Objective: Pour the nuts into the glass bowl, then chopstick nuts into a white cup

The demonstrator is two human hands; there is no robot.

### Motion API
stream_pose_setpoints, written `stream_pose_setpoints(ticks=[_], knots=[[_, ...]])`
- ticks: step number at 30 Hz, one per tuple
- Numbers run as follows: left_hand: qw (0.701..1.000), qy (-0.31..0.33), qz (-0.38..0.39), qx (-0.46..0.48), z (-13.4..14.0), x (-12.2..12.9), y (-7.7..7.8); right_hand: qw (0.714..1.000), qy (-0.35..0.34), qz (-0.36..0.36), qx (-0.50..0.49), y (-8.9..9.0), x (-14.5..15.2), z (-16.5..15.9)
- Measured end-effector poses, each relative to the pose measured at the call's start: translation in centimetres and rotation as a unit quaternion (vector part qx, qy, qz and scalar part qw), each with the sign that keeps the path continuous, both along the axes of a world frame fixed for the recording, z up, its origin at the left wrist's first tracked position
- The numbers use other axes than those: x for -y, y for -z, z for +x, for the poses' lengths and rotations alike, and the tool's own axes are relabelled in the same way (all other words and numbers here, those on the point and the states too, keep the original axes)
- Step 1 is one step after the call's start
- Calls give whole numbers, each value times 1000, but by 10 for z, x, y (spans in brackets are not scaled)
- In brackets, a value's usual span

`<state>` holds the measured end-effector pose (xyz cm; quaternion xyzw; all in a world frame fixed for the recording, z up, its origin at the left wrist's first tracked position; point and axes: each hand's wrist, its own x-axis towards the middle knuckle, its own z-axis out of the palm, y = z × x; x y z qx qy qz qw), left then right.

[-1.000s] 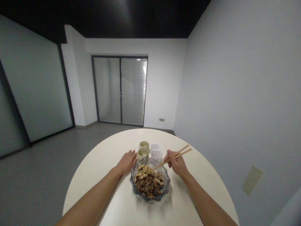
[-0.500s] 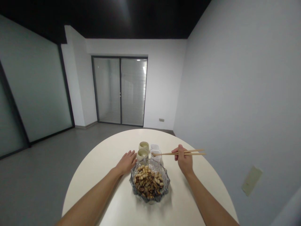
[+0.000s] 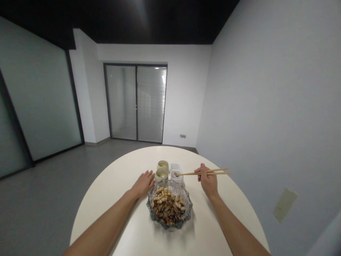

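Observation:
My right hand (image 3: 208, 180) is closed around a pair of wooden chopsticks (image 3: 195, 173), which point left. Their tips are over the nearer small white container (image 3: 176, 180), by a small brownish piece (image 3: 176, 174); I cannot tell whether they pinch it. My left hand (image 3: 144, 184) rests on the table with fingers stretched out, close beside the nearer pale green cup (image 3: 161, 175). Between my forearms stands a scalloped glass bowl (image 3: 187, 214) with peanuts in shells (image 3: 163, 194) and long dark striped seeds or nuts (image 3: 167, 209).
All this stands on a round white table (image 3: 128, 160). A second green cup (image 3: 163, 165) and a second white container (image 3: 175, 166) sit just behind the first ones. A wall (image 3: 266, 106) runs close along the right, and glass doors (image 3: 135, 103) are at the back.
My right hand has shifted slightly left, and the chopsticks' back ends with it. The small piece at the tips appears a little further right in the container. My left hand has not moved.

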<state>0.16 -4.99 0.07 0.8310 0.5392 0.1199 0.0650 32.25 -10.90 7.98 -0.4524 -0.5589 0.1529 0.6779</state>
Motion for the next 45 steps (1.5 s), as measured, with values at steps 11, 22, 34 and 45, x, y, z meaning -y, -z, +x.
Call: stream_pose_setpoints(ticks=[11, 22, 34, 45], knots=[[1000, -4, -5, 1, 0, 0, 1, 1000, 9, 2, -10, -2, 0, 2], [1000, -6, -6, -2, 1, 0, 0, 992, -113, -39, 29, -7, 10, 0], [1000, -3, 12, 9, 0, -3, 5, 976, -168, -103, 95, -4, 12, -10], [1000, -3, 1, 1, 1, -1, 1, 971, -175, -125, 100, -1, 12, -12]])
